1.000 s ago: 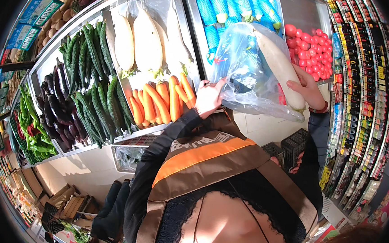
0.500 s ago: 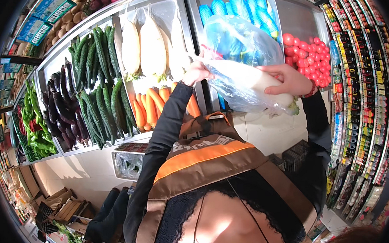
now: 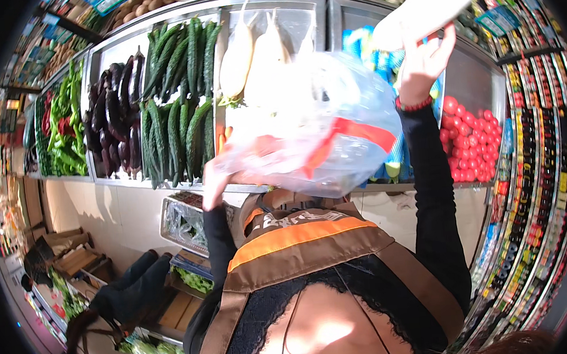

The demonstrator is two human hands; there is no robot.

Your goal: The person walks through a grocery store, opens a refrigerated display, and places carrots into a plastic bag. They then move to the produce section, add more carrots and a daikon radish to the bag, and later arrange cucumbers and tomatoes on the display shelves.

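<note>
In my right hand point(image 3: 421, 72), raised over the far right of the bins, is a long white radish point(image 3: 439, 1), tilted with its right end higher. Motion blurs the radish a little, and it hides part of the fingers. My left hand point(image 3: 214, 185) grips the edge of a clear plastic bag point(image 3: 354, 152) with red markings. Ballooned out, the bag hangs in front of my apron and covers much of the carrots and radishes behind it. More white radishes point(image 3: 239, 58) lie in the tray beyond.
Cucumbers point(image 3: 178, 122), eggplants point(image 3: 115, 113) and green peppers point(image 3: 73, 132) fill bins on the left. Red cherry tomatoes point(image 3: 471, 141) lie in a right-hand bin, beside curved shelves of bottles point(image 3: 538, 152). A crate point(image 3: 185, 226) stands below the bins. Another person point(image 3: 130, 286) is at lower left.
The radish has left the bag and risen to the far right in my right hand. My left hand has drawn the bag's edge left and nearer. The view has shifted left.
</note>
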